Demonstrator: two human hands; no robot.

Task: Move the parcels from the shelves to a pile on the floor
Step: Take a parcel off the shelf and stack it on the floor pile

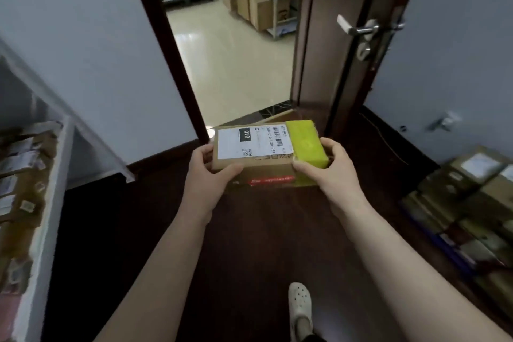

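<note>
Labelled parcel (pixel 249 155), brown cardboard with a white shipping slip, is held mid-air at frame centre, above the dark floor (pixel 249 244). A yellow parcel (pixel 305 141) sits just beside it at its 3 o'clock, touching. Both ride on a bottom parcel (pixel 270 180) with red tape on its near face.

Left hand (pixel 211 172) clamps the stack's 9 o'clock end, thumb over the labelled parcel's top edge; the rest of that hand is hidden underneath. Right hand (pixel 330 172) clamps the 3 o'clock end, thumb on the yellow parcel's near corner, fingers (pixel 333 148) curled round its far side.

Handling, judged: small stiff cartons, likely light, corners firm. The top two are loose and could slide apart if tilted, so squeeze inward from both ends, support the bottom carton, and keep it level. Contents unknown.

Pile (pixel 472 203) of parcels lies on the floor at 4 o'clock. Shelf (pixel 47 203) with more parcels at 8 o'clock. Open doorway (pixel 236 64) at 12. Pale shoe (pixel 299 305) at 6.
</note>
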